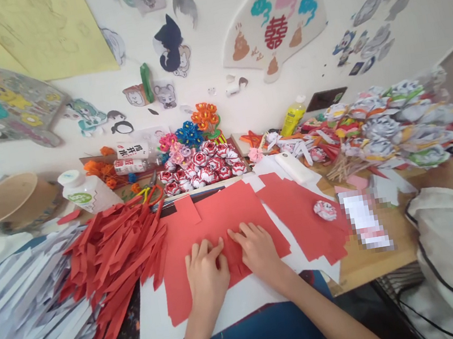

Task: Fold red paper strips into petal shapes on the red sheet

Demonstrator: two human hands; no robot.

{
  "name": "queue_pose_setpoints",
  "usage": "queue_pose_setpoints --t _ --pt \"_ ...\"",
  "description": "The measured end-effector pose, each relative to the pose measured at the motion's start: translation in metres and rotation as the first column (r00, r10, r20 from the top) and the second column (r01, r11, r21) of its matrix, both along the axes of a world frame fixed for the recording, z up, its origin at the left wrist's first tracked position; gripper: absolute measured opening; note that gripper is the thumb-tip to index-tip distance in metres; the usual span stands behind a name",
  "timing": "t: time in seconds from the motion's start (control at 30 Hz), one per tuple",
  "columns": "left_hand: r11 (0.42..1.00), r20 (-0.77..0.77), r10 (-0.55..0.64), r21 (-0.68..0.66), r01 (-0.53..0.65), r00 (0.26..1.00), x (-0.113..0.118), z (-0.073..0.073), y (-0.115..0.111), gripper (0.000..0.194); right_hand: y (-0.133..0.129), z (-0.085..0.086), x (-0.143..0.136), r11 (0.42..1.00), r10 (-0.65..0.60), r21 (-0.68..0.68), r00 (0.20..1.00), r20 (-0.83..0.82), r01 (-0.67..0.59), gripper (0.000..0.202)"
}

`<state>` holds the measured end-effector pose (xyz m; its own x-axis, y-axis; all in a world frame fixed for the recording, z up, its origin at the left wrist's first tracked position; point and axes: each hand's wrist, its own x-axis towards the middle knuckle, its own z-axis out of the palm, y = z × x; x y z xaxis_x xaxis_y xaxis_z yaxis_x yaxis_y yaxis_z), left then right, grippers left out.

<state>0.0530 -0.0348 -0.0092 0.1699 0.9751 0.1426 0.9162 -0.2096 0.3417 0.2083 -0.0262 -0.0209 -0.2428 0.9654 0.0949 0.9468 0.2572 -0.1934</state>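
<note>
Red paper sheet is lying flat on a white sheet on the table, straight in front of me, edges slightly skewed to the table edge. I'm seeing a fold or crease running through its middle; a smaller folded red piece is sitting there, partly hidden, so can't tell if it's separate or part of the sheet. Surface is matte, uniform red. Near edge is overhanging the white sheet's lower part. It's overlapping another red sheet on its right side.
</note>
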Motion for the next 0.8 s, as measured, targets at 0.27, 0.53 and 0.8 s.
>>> queue_pose_setpoints --t 0.27,0.53,0.8 --pt "0.985 -0.144 0.035 0.17 -0.011 0.989 0.003 0.005 -0.011 0.029 0.0 -0.003 0.0 1.0 -0.004 0.002 1.0 0.01 0.004 0.055" --pt "0.98 -0.23 -0.051 0.175 0.093 0.972 0.008 0.003 -0.002 0.041 0.0 -0.003 0.002 1.0 -0.019 0.018 1.0 -0.004 0.019 0.05" --pt "0.992 -0.24 -0.064 0.092 0.089 0.969 0.005 -0.003 -0.003 0.042 -0.006 0.014 0.011 0.999 0.043 0.0 0.999 0.032 -0.043 0.047"
